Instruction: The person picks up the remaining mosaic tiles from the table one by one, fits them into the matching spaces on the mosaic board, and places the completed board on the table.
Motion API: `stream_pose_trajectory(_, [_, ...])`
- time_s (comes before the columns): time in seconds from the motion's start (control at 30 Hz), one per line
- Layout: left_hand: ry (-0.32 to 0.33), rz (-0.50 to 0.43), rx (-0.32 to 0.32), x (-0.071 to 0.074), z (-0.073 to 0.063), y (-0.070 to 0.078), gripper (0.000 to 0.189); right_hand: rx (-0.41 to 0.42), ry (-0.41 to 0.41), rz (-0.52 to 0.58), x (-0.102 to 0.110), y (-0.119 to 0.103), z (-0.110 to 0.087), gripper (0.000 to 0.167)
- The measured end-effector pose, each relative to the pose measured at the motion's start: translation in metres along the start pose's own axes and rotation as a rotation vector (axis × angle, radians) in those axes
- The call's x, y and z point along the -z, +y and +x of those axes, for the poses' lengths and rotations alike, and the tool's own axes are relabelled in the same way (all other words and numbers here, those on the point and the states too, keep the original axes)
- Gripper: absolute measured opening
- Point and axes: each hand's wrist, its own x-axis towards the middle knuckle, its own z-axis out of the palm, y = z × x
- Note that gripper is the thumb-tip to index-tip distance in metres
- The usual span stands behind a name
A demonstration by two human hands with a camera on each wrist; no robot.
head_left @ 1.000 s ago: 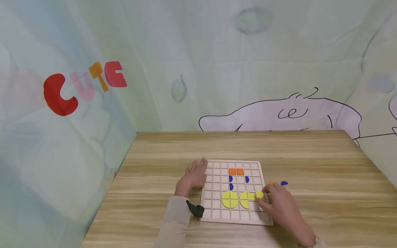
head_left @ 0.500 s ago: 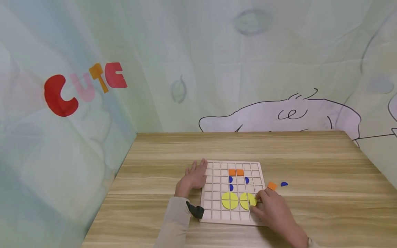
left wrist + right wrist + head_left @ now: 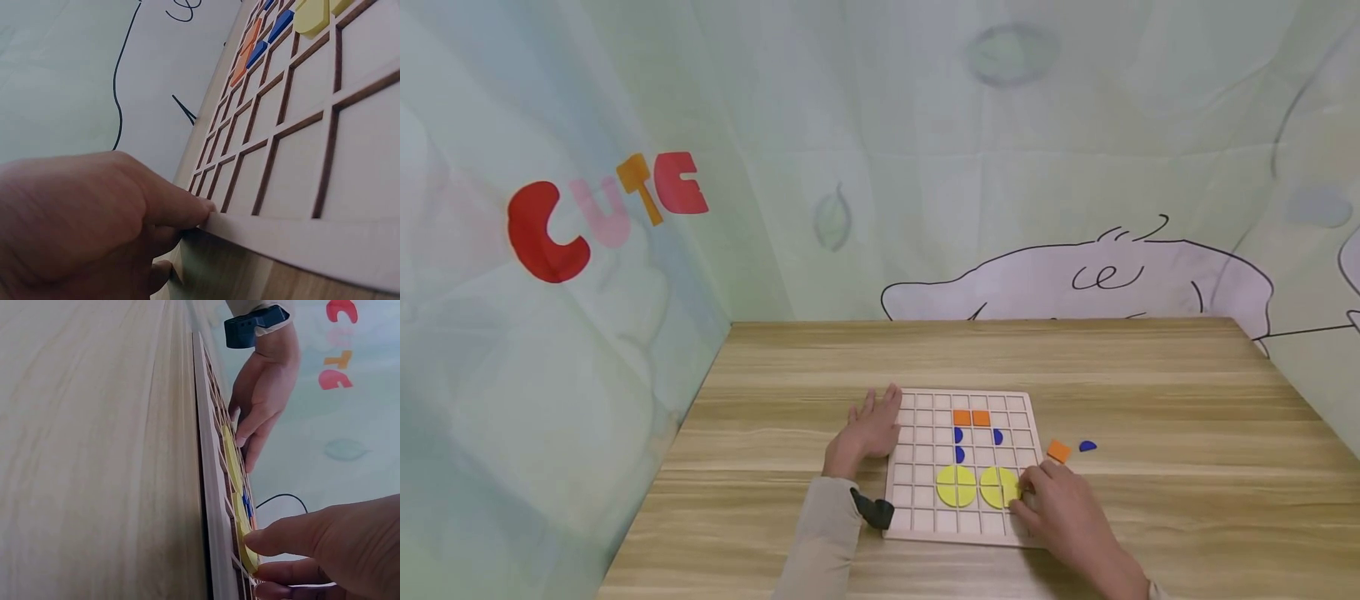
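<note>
On the wooden table lies a pale square grid board (image 3: 917, 496) holding flat coloured pieces. My left hand (image 3: 868, 429) rests at the board's left edge, fingers extended, one fingertip touching the rim (image 3: 250, 231) in the left wrist view. At the board's lower right, my right hand (image 3: 1071, 512) pinches a yellow quarter-circle piece (image 3: 248, 553) between thumb and fingers, at the right side of a yellow circle (image 3: 994, 483). Another yellow circle (image 3: 956, 486) sits to its left. Above them are two orange squares (image 3: 972, 418) and several blue half-circles (image 3: 958, 435).
Right of the board, a loose orange square (image 3: 1058, 451) and a loose blue half-circle (image 3: 1087, 447) lie on the table (image 3: 805, 358). Printed curtains stand behind and to the left. A dark band (image 3: 872, 507) circles my left wrist.
My right hand has moved left and slightly down, carrying the yellow quarter-circle into the gap of the right-hand circle. The loose orange square came into fuller view. My left hand stayed still.
</note>
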Motion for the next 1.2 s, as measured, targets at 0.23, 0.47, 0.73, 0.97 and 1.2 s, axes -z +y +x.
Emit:
stream_pose_trajectory(0.23, [-0.001,-0.006,0.002,-0.0002,-0.0003,0.0005,0.057,0.005,-0.009,-0.004,0.0021,-0.0007,-0.0007,0.015])
stream_pose_trajectory(0.47, [0.001,-0.004,0.004,0.0,-0.0005,0.0007,0.058,0.029,0.014,-0.006,0.0025,-0.0006,-0.001,0.014])
stream_pose_trajectory(0.73, [0.005,0.005,0.006,-0.0004,0.0016,-0.0004,0.058,0.042,0.014,-0.033,0.0027,-0.0012,-0.0007,0.017])
stream_pose_trajectory(0.97, [0.005,0.004,0.008,-0.001,0.0015,-0.0006,0.058,0.027,0.011,-0.044,0.0017,-0.0017,-0.0004,0.019])
stream_pose_trajectory(1.2, [0.004,-0.009,0.012,-0.0015,0.0012,-0.0001,0.058,0.016,0.029,-0.001,0.0043,0.002,-0.002,0.017])
